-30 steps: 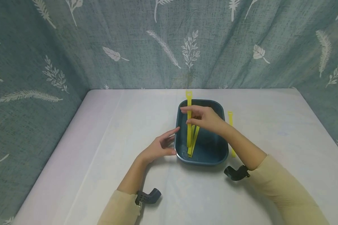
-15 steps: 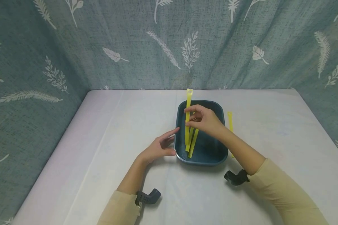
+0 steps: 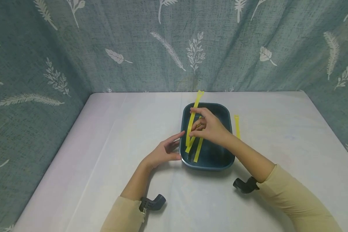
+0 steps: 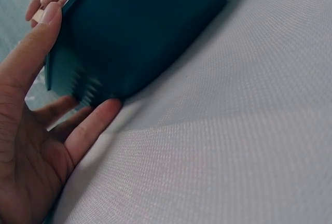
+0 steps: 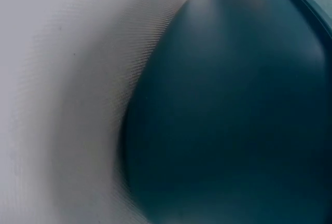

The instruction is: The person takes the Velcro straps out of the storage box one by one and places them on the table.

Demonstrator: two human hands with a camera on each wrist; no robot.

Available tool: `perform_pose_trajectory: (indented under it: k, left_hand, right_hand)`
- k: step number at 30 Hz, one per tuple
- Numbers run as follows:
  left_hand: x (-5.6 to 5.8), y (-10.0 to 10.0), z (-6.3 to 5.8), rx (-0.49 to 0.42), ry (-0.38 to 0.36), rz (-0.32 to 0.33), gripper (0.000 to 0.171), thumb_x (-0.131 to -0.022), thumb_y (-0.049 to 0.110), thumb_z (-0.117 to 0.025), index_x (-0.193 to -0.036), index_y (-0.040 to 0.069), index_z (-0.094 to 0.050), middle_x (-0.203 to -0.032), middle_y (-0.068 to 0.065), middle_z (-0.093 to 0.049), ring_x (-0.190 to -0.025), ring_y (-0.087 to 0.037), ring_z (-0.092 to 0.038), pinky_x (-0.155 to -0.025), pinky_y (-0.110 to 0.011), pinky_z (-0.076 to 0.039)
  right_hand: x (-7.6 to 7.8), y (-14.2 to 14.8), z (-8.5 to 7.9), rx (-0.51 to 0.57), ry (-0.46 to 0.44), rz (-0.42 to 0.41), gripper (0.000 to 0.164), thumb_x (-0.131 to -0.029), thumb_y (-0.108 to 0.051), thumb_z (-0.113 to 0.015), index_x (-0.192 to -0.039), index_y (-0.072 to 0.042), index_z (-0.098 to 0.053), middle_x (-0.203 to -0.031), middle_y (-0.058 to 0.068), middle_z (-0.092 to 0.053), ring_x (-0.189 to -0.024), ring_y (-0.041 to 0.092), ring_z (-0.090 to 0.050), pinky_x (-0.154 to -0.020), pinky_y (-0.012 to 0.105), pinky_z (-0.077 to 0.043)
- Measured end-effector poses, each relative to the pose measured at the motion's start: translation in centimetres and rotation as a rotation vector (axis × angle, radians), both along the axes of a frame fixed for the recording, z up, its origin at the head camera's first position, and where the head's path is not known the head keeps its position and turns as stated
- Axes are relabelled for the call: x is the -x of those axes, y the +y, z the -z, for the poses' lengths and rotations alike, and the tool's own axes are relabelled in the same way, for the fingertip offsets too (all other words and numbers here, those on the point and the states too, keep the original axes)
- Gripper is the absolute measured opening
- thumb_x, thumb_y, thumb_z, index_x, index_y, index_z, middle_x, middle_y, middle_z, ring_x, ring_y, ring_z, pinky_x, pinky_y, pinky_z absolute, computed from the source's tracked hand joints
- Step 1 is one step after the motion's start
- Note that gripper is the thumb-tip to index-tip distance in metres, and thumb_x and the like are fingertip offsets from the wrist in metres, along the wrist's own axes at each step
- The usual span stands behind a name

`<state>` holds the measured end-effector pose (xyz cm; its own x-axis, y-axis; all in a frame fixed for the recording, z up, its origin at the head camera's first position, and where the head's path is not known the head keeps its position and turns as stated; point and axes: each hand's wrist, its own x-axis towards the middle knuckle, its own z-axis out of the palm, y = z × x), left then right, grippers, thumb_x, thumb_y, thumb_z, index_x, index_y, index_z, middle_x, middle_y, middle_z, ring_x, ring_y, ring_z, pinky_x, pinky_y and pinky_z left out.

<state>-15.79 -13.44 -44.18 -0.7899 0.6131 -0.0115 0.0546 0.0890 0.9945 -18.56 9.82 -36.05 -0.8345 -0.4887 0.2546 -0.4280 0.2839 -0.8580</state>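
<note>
My right hand (image 3: 212, 128) is over the dark teal plastic bin (image 3: 210, 168) in the head view. Between its thumb and fingers it pinches a long yellow strip (image 3: 192, 117) with a notched, wider top end, tilted to the right. Below that, another yellow strip (image 3: 189, 149) slants inside the bin, its upper part hidden by the fingers. One more yellow strip (image 3: 198, 152) lies beside it in the bin. My left hand (image 3: 160, 155) rests against the bin's left side with fingers spread; in the left wrist view its thumb (image 4: 39, 45) touches the rim.
Right of the bin, a yellow strip (image 3: 237, 125) lies on the white-covered table (image 3: 124, 129), partly hidden by the right forearm. A leaf-patterned teal curtain (image 3: 145, 71) hangs behind and at both sides. Each wrist carries a black camera mount (image 3: 153, 203).
The held strip has gone from nearly upright to leaning right, its lower end shifting left. The slanted strip beneath has swung left at its lower end. The left hand has stayed put.
</note>
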Motion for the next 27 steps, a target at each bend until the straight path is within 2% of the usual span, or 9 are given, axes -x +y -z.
perform_pose_trajectory:
  k: [6, 13, 16, 19, 22, 27]
  left_hand:
    - [0.08, -0.01, 0.17, 0.013, 0.013, -0.001, 0.091, -0.072, 0.047, -0.079, -0.148, 0.028, -0.032, -0.156, 0.004, -0.025, -0.141, -0.032, -0.027, -0.109, -0.050, -0.032]
    - [0.22, -0.06, 0.16, -0.010, 0.007, 0.011, 0.090, -0.075, 0.040, -0.079, -0.149, 0.022, -0.032, -0.156, 0.000, -0.024, -0.141, -0.032, -0.026, -0.109, -0.050, -0.031]
    - [0.22, 0.00, 0.10, -0.013, 0.012, 0.016, 0.090, -0.075, 0.041, -0.079, -0.149, 0.021, -0.031, -0.156, -0.001, -0.024, -0.141, -0.032, -0.026, -0.109, -0.050, -0.032]
    - [0.17, 0.04, 0.04, -0.004, 0.030, 0.016, 0.090, -0.075, 0.043, -0.078, -0.149, 0.022, -0.031, -0.156, -0.001, -0.024, -0.141, -0.032, -0.027, -0.109, -0.050, -0.032]
    - [0.11, -0.02, 0.08, 0.015, 0.045, 0.006, 0.090, -0.075, 0.045, -0.077, -0.149, 0.024, -0.031, -0.156, 0.001, -0.024, -0.141, -0.031, -0.028, -0.109, -0.051, -0.031]
    - [0.15, -0.08, 0.23, 0.027, 0.043, 0.001, 0.089, -0.074, 0.046, -0.077, -0.149, 0.028, -0.031, -0.156, 0.004, -0.024, -0.141, -0.030, -0.028, -0.109, -0.050, -0.032]
  right_hand:
    - [-0.20, -0.32, 0.40, 0.006, 0.030, 0.047, 0.078, -0.072, 0.002, -0.079, -0.137, 0.003, -0.037, -0.132, 0.019, -0.045, -0.089, 0.025, -0.068, -0.080, 0.031, -0.057]
    - [-0.44, -0.55, 0.39, 0.044, 0.009, 0.110, 0.077, -0.073, 0.005, -0.076, -0.138, 0.002, -0.036, -0.133, 0.016, -0.042, -0.086, 0.024, -0.066, -0.075, 0.025, -0.057]
    - [-0.54, -0.55, 0.04, 0.023, 0.006, 0.113, 0.076, -0.074, 0.007, -0.075, -0.139, 0.001, -0.036, -0.134, 0.016, -0.042, -0.086, 0.023, -0.065, -0.076, 0.025, -0.057]
    - [-0.58, -0.47, -0.30, -0.041, 0.035, 0.098, 0.063, -0.077, 0.004, -0.074, -0.133, -0.001, -0.046, -0.130, 0.014, -0.053, -0.086, 0.021, -0.064, -0.077, 0.029, -0.057]
    - [-0.58, -0.37, -0.36, -0.090, 0.065, 0.062, 0.045, -0.081, 0.000, -0.071, -0.124, -0.003, -0.057, -0.119, 0.012, -0.064, -0.088, 0.021, -0.065, -0.079, 0.032, -0.057]
    - [-0.61, -0.29, -0.02, -0.063, 0.019, 0.008, 0.030, -0.087, 0.000, -0.064, -0.117, -0.002, -0.064, -0.111, 0.011, -0.068, -0.095, 0.021, -0.067, -0.082, 0.028, -0.056]
